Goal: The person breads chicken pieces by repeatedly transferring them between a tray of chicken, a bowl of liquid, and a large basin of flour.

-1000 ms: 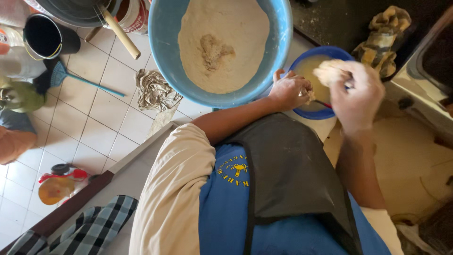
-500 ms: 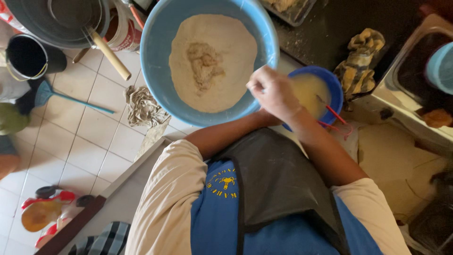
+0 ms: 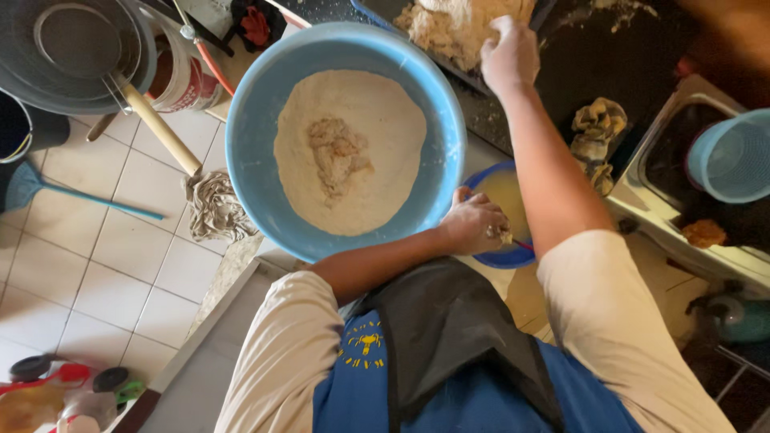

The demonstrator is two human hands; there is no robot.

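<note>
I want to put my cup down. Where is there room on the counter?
The dark counter between the dough tray and the sink is bare, though floury. Some pale counter shows below the small blue bowl. It is crowded around the big blue basin and both hands.

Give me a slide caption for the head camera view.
Left hand rests at small blue bowl; right hand reaches to dough tray beyond big blue flour basin.
</note>
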